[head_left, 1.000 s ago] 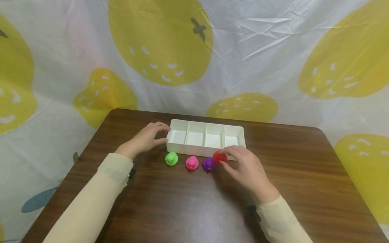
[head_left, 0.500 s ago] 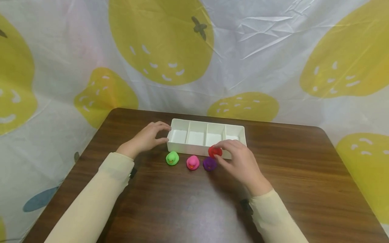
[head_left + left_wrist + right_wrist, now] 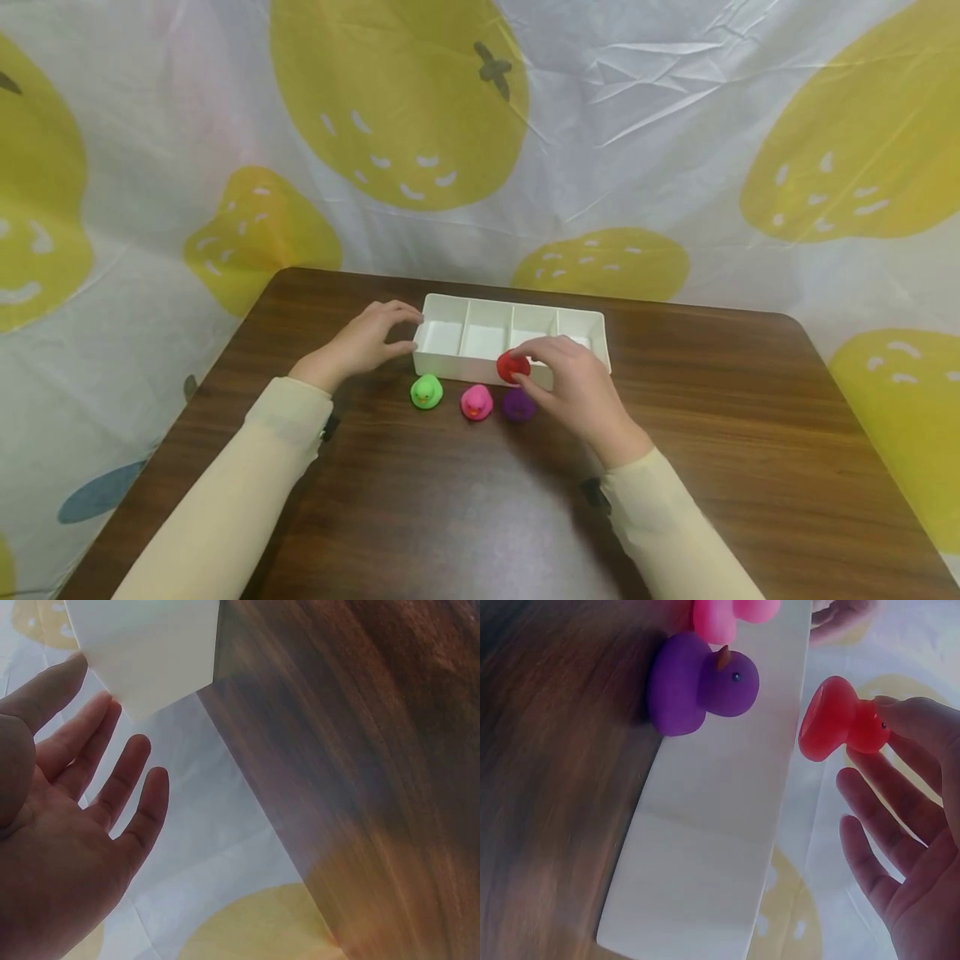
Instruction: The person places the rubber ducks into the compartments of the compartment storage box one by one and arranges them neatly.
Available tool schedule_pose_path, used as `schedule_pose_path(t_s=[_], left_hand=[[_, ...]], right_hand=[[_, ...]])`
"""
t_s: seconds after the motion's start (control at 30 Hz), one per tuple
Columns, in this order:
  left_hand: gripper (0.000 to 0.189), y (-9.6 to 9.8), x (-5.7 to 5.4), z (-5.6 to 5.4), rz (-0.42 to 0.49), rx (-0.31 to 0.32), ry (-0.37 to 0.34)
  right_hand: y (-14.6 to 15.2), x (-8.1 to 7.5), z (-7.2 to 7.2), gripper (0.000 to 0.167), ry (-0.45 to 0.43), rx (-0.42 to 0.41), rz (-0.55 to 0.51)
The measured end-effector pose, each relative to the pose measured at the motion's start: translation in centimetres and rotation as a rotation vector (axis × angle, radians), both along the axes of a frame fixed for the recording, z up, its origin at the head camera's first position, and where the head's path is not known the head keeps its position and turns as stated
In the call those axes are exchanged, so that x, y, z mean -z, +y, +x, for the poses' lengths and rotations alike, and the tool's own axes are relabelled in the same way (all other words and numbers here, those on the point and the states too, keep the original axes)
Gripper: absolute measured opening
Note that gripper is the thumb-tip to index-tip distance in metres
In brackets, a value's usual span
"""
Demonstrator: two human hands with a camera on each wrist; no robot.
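My right hand (image 3: 576, 385) pinches a red rubber duck (image 3: 836, 720) by its head, between thumb and fingers. The duck hangs in the air over the front rim of a white divided tray (image 3: 442, 365). Just in front of the tray, a purple duck (image 3: 517, 406), a pink duck (image 3: 476, 402) and a green duck (image 3: 426, 392) stand in a row on the table. At the tray's left end, my left hand (image 3: 360, 340) touches the edge with spread fingertips; in the left wrist view its fingers (image 3: 124, 780) look mostly straight. Part of the tray's right side is hidden by my right hand.
The brown wooden table (image 3: 420, 500) carries the tray near its back edge. Behind it hangs a white curtain (image 3: 600, 167) printed with yellow fruit. The tray's compartments are split by thin upright dividers.
My right hand has carried the red duck leftward and up, from beside the purple duck to over the tray's front rim. The left hand has stayed at the tray's end.
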State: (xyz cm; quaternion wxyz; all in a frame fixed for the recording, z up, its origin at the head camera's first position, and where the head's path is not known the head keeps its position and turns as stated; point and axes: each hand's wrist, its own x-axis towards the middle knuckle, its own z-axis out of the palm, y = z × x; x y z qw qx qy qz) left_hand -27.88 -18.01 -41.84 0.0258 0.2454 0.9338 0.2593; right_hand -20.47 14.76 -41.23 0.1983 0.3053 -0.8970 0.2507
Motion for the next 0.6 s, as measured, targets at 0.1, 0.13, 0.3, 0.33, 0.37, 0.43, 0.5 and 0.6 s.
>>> schedule_pose_path(t_s=[0.1,0.13,0.3,0.33,0.37,0.43,0.5,0.6], left_hand=[[0.045,0.1,0.0,0.0,-0.005,-0.001,-0.005],[0.045,0.1,0.0,0.1,-0.008,-0.003,-0.010],[0.045,0.0,0.0,0.1,-0.015,-0.011,-0.021],[0.045,-0.1,0.0,0.1,-0.013,-0.010,-0.021],[0.045,-0.1,0.0,0.1,-0.011,-0.007,-0.017],[0.044,0.0,0.0,0.1,-0.006,-0.003,-0.013],[0.044,0.0,0.0,0.1,-0.002,0.002,-0.004],[0.043,0.0,0.0,0.1,0.004,0.003,0.006]], right_hand=[[-0.5,0.1,-0.3,0.020,0.016,-0.009,-0.017],[-0.7,0.2,-0.4,0.020,0.019,-0.014,-0.024],[-1.8,0.4,-0.9,0.020,0.013,-0.047,-0.040],[-2.0,0.4,-1.0,0.020,0.014,-0.052,-0.037],[-2.2,0.4,-1.1,0.019,0.013,-0.058,-0.035],[-2.4,0.4,-1.4,0.019,0.013,-0.068,-0.032],[-2.6,0.3,-1.7,0.018,0.016,-0.071,-0.024],[-2.8,0.2,-2.2,0.018,0.022,-0.068,-0.012]])
